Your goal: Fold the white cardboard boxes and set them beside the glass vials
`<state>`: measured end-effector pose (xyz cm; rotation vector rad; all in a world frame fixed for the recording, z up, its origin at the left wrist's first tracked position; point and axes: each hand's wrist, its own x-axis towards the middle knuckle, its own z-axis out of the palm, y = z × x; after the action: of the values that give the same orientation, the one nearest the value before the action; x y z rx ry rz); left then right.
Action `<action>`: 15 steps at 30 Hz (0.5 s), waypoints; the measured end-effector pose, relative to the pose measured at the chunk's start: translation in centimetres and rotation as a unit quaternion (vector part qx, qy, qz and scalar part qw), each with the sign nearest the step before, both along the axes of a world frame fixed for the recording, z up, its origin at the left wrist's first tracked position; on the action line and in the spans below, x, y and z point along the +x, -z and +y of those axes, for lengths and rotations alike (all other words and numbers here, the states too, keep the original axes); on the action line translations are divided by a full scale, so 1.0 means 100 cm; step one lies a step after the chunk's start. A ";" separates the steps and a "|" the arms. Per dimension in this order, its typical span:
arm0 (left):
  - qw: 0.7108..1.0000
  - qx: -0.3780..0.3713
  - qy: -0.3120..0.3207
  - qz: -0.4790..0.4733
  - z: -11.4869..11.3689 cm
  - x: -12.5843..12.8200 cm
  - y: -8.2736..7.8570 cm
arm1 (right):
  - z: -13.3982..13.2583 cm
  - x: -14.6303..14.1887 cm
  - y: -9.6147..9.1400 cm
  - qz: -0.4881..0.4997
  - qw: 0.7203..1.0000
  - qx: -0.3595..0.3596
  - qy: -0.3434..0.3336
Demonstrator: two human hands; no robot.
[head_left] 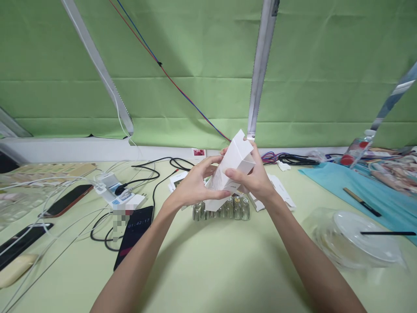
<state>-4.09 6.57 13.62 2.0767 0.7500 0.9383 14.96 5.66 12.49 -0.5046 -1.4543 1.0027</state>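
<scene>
A small white cardboard box (233, 163) is held tilted above the table, with its end flaps sticking out at the top and bottom. My left hand (198, 180) grips its left side, thumb along the lower edge. Around the right side wraps my right hand (250, 174), its thumb pressed on the front face. Just below and behind the box stands a row of small clear glass bottles (241, 208), partly hidden by the box and my left hand. Flat white cartons (282, 193) lie behind my right wrist, and printed papers (177, 180) lie behind my left hand.
At left are a power strip (124, 198) with tangled cables, a phone showing a timer (135, 232), and more phones (68, 201). On the right sit a round plastic tub (365, 239), a knife (361, 202) on blue cloth (332, 182), and a bottle (358, 148). Green curtain (195, 52) hangs behind.
</scene>
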 end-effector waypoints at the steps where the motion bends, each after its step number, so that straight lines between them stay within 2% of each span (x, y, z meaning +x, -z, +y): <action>1: 1.000 0.001 0.000 -0.001 0.000 0.000 0.000 | 0.000 0.000 0.000 -0.005 1.000 -0.002 0.000; 9: 1.000 0.019 -0.003 -0.007 0.003 -0.002 0.000 | -0.005 0.003 -0.006 -0.022 0.999 -0.045 0.013; 15: 0.998 0.040 -0.028 0.031 0.008 -0.005 0.003 | -0.005 0.008 -0.007 -0.043 0.996 -0.073 0.009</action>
<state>-4.62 7.33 13.36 2.1731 0.8192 0.9524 15.74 5.17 13.24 -0.6732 -1.4571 1.0898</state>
